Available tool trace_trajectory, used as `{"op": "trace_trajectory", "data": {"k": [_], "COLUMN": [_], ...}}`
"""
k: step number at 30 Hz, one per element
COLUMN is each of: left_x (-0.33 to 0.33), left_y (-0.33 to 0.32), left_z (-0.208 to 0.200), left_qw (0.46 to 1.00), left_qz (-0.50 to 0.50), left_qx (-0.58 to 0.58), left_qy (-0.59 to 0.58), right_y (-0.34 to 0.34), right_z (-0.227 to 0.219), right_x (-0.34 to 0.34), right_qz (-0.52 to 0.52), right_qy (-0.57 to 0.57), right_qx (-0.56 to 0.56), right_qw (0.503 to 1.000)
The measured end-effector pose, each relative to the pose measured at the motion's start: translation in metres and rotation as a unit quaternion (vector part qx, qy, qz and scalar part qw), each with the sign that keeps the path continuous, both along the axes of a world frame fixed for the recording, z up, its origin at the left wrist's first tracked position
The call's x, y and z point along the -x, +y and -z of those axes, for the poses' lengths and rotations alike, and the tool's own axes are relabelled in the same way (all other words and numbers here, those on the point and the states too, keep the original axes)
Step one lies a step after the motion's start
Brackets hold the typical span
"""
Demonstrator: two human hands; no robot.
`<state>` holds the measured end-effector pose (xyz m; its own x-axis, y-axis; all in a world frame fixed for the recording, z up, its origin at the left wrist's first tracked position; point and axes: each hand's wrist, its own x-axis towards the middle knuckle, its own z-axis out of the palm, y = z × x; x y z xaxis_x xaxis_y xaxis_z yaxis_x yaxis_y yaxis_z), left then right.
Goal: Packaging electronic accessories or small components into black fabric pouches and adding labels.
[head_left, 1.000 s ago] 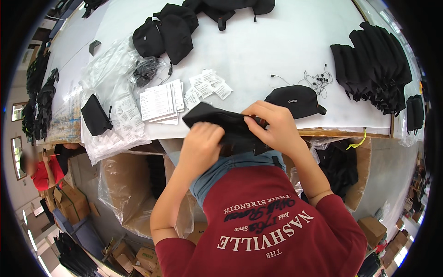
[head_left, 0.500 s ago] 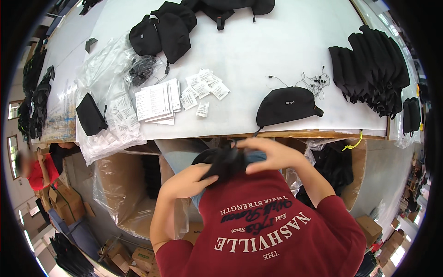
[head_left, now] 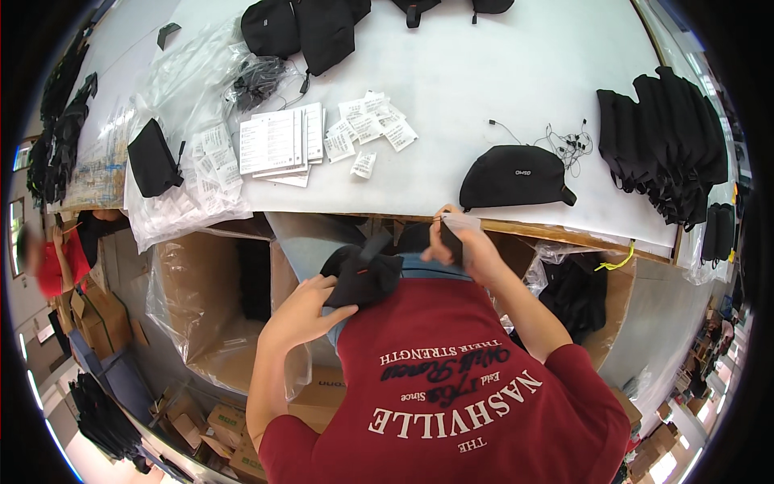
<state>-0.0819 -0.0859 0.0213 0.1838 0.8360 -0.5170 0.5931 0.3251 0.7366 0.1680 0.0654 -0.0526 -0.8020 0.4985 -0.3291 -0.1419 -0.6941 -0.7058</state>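
Observation:
My left hand (head_left: 300, 313) grips a black fabric pouch (head_left: 367, 282) at my lap, just below the table edge. Its thumb lies along the near side, and a strap on the pouch's upper side is blurred. My right hand (head_left: 469, 248), raised at the table's front edge, pinches a small flat dark piece (head_left: 454, 235) with a pale grey top. What this piece is, I cannot make out. On the table beyond that hand lies a black half-round zip pouch (head_left: 509, 177) with a pull tab at its lower right corner.
Thin black cords (head_left: 569, 147) lie behind the half-round pouch. A stack of black pouches (head_left: 663, 145) sits at the right. White leaflets (head_left: 274, 145), small white packets (head_left: 372, 119) and clear plastic bags (head_left: 189, 93) cover the left. Lined cartons (head_left: 214, 298) stand below. A person in red (head_left: 60, 262) is at far left.
My right hand has come away from the pouch, up and right to the table edge, and now shows a small flat dark piece. My left hand keeps the pouch, slightly lower left.

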Motion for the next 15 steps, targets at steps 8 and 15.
{"op": "trace_trajectory", "data": {"k": [8, 15], "left_x": [0.007, 0.009], "left_y": [-0.015, -0.021], "left_z": [0.017, 0.024], "left_qw": [0.976, 0.966], "left_qz": [-0.160, -0.201], "left_qx": [-0.110, -0.127], "left_qy": [0.097, 0.101], "right_y": [0.041, 0.085], "right_z": [-0.045, -0.083], "right_x": [-0.037, -0.037], "right_qz": [-0.034, -0.026], "right_qy": [-0.092, -0.218], "right_qx": [-0.136, -0.297], "right_qw": [0.986, 0.929]}}
